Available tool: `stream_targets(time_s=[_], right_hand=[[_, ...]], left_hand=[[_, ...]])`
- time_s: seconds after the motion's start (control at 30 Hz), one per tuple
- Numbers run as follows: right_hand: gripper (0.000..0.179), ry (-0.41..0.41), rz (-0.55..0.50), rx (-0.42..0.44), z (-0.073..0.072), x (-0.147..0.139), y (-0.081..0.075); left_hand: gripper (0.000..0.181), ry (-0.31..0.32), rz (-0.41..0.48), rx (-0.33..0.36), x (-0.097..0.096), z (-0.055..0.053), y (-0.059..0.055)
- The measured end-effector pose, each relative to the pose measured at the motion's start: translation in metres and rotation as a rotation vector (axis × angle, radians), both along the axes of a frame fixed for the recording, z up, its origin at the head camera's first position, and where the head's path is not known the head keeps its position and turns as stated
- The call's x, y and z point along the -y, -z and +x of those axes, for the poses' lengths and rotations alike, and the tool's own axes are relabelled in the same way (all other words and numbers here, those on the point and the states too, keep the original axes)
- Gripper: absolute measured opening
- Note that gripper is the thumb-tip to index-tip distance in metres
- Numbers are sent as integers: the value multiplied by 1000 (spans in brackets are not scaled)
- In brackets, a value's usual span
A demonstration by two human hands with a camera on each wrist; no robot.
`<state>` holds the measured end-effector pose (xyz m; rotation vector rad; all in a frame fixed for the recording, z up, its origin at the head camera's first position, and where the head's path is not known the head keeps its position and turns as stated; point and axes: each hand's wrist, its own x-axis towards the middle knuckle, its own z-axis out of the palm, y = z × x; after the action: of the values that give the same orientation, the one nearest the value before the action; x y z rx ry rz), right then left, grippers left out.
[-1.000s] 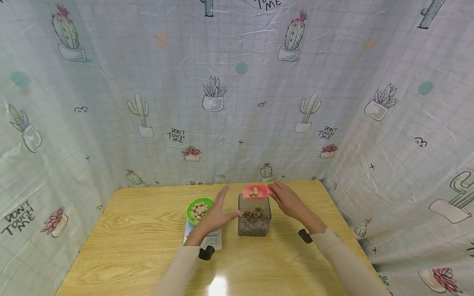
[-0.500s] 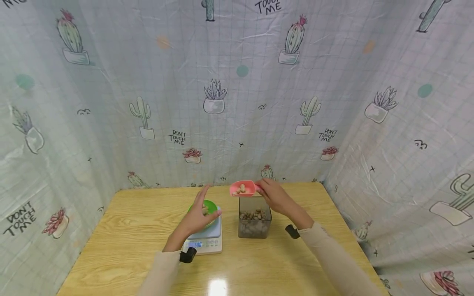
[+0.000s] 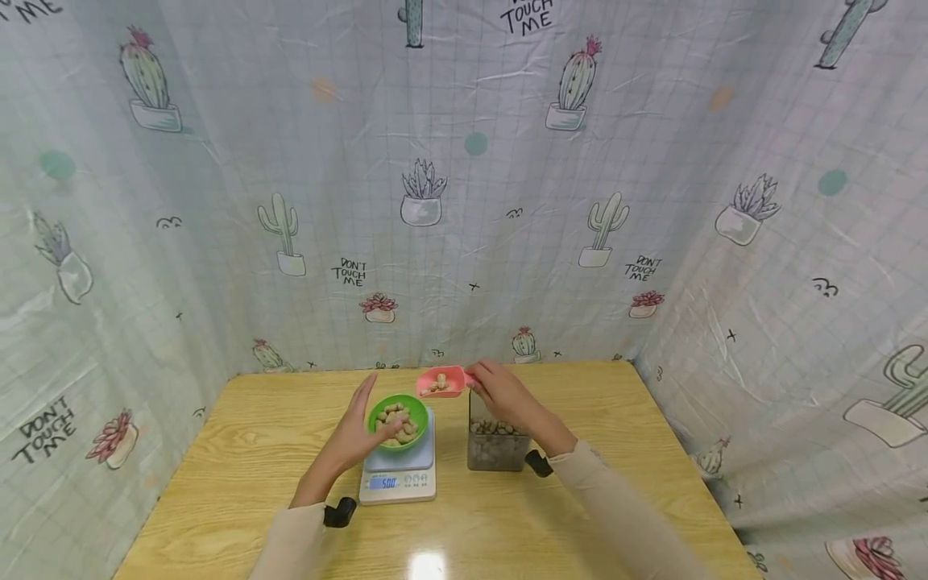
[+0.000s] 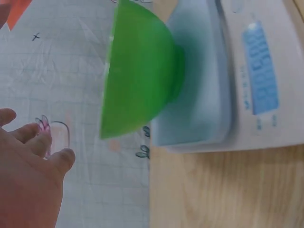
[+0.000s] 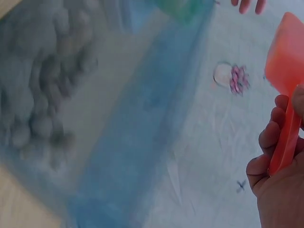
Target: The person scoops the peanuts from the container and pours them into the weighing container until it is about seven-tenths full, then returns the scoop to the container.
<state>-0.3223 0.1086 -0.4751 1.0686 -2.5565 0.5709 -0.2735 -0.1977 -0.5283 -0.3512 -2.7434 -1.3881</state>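
My right hand (image 3: 507,395) grips the handle of a red scoop (image 5: 287,57), fingers curled round it. In the head view the scoop holds several peanuts (image 3: 438,383) and hangs just right of a green bowl (image 3: 422,407). More peanuts in shell (image 3: 395,415) fill that bowl, which sits on a white kitchen scale (image 3: 399,491) whose display seems to read 50.0. Over the bowl's left side is my left hand (image 3: 355,431), fingers spread and holding nothing; in the left wrist view it is apart from the bowl.
A dark translucent square container (image 3: 496,453) with peanuts inside stands right of the scale, partly hidden under my right forearm. Behind the wooden table (image 3: 275,451) hangs a cactus-print curtain (image 3: 471,242).
The scoop with its peanuts has travelled left, from above the dark container to beside the green bowl. My left hand has moved left, uncovering the scale's display.
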Motion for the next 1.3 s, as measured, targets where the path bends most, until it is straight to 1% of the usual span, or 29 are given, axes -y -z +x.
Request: stream_targets(time_s=[0.13, 0.23, 0.33, 0.43, 0.57, 0.63, 0.8, 0.97, 1.07, 1.1, 1.17, 1.3], right_hand=[[25, 18, 31, 60, 3, 15, 8], [26, 29, 65, 75, 3, 24, 11], [26, 35, 119, 62, 1, 33, 13], [23, 50, 200, 41, -2, 40, 14], [20, 50, 320, 15, -5, 49, 13], [18, 41, 376, -12, -5, 54, 11], [17, 28, 520, -120, -4, 66, 1], [22, 39, 684, -225, -4, 78, -15], [25, 56, 771, -255, -3, 82, -25], [25, 64, 787, -258, -3, 82, -29], [25, 73, 786, -252, -3, 81, -36], [23, 70, 732, -193, -4, 75, -44]], left_hand=[[103, 13, -3, 28, 4, -1, 12], [106, 22, -7, 55, 6, -2, 21], [108, 21, -9, 92, 7, -4, 29], [109, 13, -18, 119, 9, -5, 35], [111, 7, -38, 140, 11, -7, 43], [112, 8, -41, 149, 12, -8, 46], [112, 16, -17, 156, 11, -8, 49], [111, 10, -24, 156, 9, -10, 53], [112, 4, -18, 170, 9, -10, 54], [112, 4, -13, 172, 9, -10, 54], [113, 4, -8, 177, 8, -10, 54], [113, 4, -23, 175, 8, -10, 53]])
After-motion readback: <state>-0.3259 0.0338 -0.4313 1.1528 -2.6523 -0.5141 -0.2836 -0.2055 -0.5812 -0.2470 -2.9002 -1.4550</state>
